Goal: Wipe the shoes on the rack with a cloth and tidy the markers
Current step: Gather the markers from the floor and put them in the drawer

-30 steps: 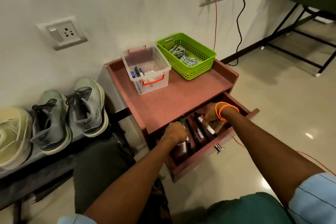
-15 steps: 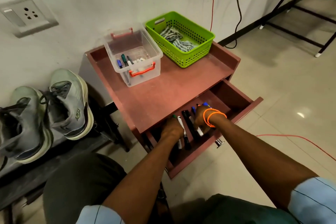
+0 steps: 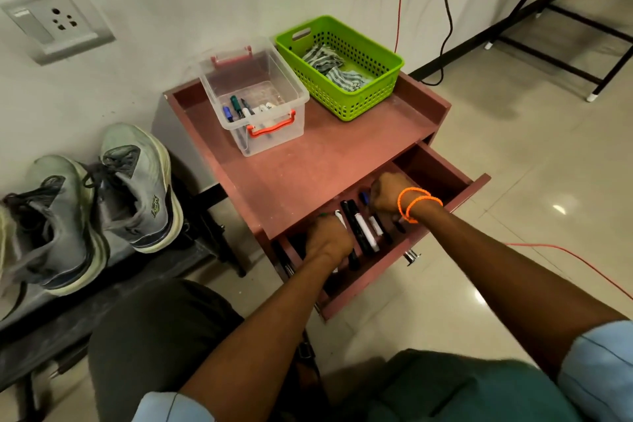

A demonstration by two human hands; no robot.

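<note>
Tiled floor, white wall, small red table (image 3: 308, 161) with its drawer (image 3: 442, 212) pulled open. Markers (image 3: 363, 228) lie loose in the drawer, roughly parallel, long axes running front-to-back, caps mostly toward the wall.

Left hand (image 3: 329, 240) is curled around a few at the drawer's left end, a green and a white tip poking out past the knuckles. Right hand (image 3: 387, 193) is fisted over the blue-capped ones further right; can't tell if it actually has one.

Step looks like marker gathering. Likely next: lift the bunch and drop it in the clear bin (image 3: 255, 96) on top, which already holds a few markers. Cloth (image 3: 330, 67) sits in the green basket (image 3: 373, 98); shoes (image 3: 137, 185) on the rack to the left.
</note>
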